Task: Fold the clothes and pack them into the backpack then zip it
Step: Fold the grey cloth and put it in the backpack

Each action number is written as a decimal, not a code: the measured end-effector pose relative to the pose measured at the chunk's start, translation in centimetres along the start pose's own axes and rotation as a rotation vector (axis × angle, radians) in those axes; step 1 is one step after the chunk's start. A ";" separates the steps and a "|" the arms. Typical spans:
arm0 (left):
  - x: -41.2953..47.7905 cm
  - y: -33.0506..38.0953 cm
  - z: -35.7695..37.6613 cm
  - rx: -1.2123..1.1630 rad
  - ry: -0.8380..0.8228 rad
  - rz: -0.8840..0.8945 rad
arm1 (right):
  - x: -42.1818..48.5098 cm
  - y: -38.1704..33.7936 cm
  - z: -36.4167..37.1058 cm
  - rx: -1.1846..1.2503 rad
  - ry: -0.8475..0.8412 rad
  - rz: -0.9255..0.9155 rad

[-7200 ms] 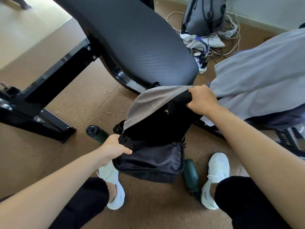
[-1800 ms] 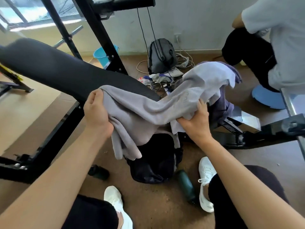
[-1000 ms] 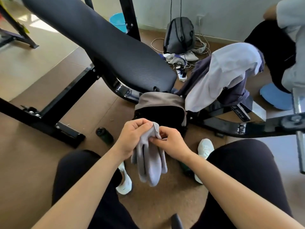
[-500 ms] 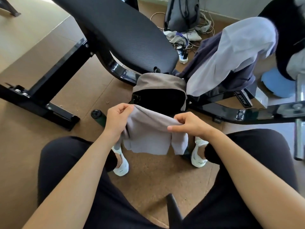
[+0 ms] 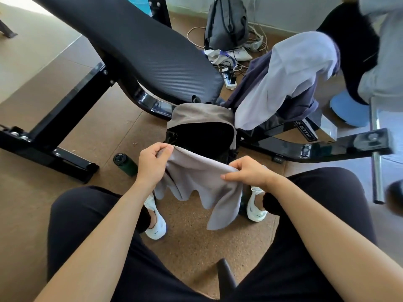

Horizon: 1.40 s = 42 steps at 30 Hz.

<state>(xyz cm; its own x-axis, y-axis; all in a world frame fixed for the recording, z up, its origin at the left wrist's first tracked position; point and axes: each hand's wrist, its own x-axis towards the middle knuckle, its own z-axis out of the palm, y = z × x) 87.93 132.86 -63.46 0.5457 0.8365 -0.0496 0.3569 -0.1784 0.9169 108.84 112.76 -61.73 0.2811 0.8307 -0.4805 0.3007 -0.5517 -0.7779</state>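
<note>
A light grey garment [image 5: 202,182] hangs stretched between my two hands over the floor, its lower edge dangling in uneven folds. My left hand [image 5: 152,164] pinches its left top corner. At the right top edge, my right hand [image 5: 246,172] grips the cloth with curled fingers. Just beyond the garment stands the black backpack [image 5: 202,136], its mouth wide open and its grey-brown flap [image 5: 200,114] thrown back. More clothes, a pale lilac one [image 5: 290,77] over a dark purple one [image 5: 305,105], lie draped on the bench frame to the right.
A black padded bench [image 5: 148,55] slants across the upper left on its steel frame [image 5: 54,118]. A dark green bottle [image 5: 125,163] lies on the cork floor by my left foot. Another grey backpack [image 5: 226,20] and cables sit by the wall. Someone sits at far right.
Since a second ago my hands have moved apart, spreading the bunched grey garment out flat between them. The right side of the cloth now hangs lower.
</note>
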 end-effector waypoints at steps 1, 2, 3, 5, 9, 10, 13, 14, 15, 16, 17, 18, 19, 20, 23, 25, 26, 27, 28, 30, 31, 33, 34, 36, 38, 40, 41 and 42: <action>0.1 -0.3 -0.1 0.036 -0.009 -0.006 | -0.1 -0.1 -0.4 0.032 0.055 -0.008; 0.3 -0.7 -0.3 0.084 -0.027 -0.017 | -0.1 -0.1 -0.8 0.063 0.131 -0.018; 0.3 -1.0 -0.5 0.140 -0.057 -0.030 | -0.1 -0.1 -1.3 0.090 0.228 -0.028; 0.2 -1.5 -0.8 0.251 -0.127 -0.039 | 0.1 0.0 -2.2 0.133 0.445 -0.040; -0.4 -1.7 -0.7 0.406 -0.203 -0.064 | 0.3 0.8 -4.7 0.111 0.742 -0.008; -0.4 -2.0 -0.8 0.427 -0.189 -0.081 | 0.4 1.1 -5.2 0.063 0.773 0.013; -0.2 -2.8 -1.2 0.440 -0.055 -0.165 | 1.0 1.8 -6.2 -0.080 0.776 0.102; -0.1 -3.0 -1.4 0.407 0.006 -0.199 | 1.2 2.0 -6.3 -0.119 0.746 0.137; -0.1 -3.1 -1.5 0.366 0.064 -0.228 | 1.4 2.3 -6.4 -0.148 0.710 0.164; 0.0 -3.1 -1.6 0.337 0.115 -0.253 | 1.5 2.5 -6.6 -0.166 0.683 0.186; 0.2 -3.1 -1.7 0.334 0.155 -0.269 | 1.6 2.6 -6.7 -0.175 0.669 0.202; 0.3 -3.1 -1.7 0.344 0.184 -0.276 | 1.7 2.8 -6.9 -0.172 0.662 0.211; 0.4 -3.1 -1.7 0.353 0.202 -0.278 | 1.7 3.0 -7.0 -0.167 0.661 0.218; 0.6 -2.9 -1.7 0.351 0.210 -0.276 | 1.8 3.1 -7.1 -0.162 0.662 0.228; 1.4 -2.1 -2.2 0.350 0.194 -0.219 | 2.1 2.8 -7.7 -0.120 0.686 0.244; 2.7 -1.6 -3.0 0.381 0.201 -0.160 | 2.2 2.4 -8.0 -0.017 0.704 0.268; 3.5 -1.2 -3.4 0.370 0.211 -0.157 | 2.4 2.2 -7.9 0.060 0.711 0.279; 4.3 -0.8 -3.6 0.323 0.218 -0.174 | 2.5 1.8 -7.8 0.149 0.699 0.291; 4.8 -0.3 -3.6 0.238 0.216 -0.220 | 2.8 1.5 -7.4 0.252 0.676 0.300; 5.1 0.5 -2.8 -0.026 0.167 -0.363 | 3.5 1.1 -6.4 0.489 0.595 0.310; 4.9 0.8 -2.0 -0.168 0.117 -0.439 | 3.8 0.9 -5.7 0.602 0.522 0.310; 4.2 0.9 -0.2 -0.375 -0.013 -0.551 | 4.6 0.6 -4.4 0.761 0.372 0.286; 3.8 1.0 0.9 -0.440 -0.074 -0.575 | 5.0 0.3 -3.7 0.807 0.302 0.259; 3.0 1.5 3.1 -0.492 -0.168 -0.567 | 5.6 -0.5 -2.4 0.843 0.189 0.206; 2.4 2.2 5.2 -0.526 -0.238 -0.550 | 6.1 -1.3 -1.3 0.849 0.121 0.162; 2.1 2.4 6.6 -0.577 -0.309 -0.550 | 6.3 -2.0 -0.2 0.835 0.024 0.107; 2.0 2.3 7.1 -0.595 -0.339 -0.549 | 6.3 -2.5 0.1 0.818 -0.029 0.080; 2.0 2.2 7.3 -0.595 -0.358 -0.546 | 6.4 -2.8 0.4 0.812 -0.081 0.057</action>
<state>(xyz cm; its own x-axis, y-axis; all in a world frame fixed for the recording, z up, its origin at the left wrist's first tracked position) 95.36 130.38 -64.39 0.6546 0.4959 -0.5706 0.2374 0.5817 0.7780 109.42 119.60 -62.80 0.2000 0.8227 -0.5321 -0.4747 -0.3937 -0.7872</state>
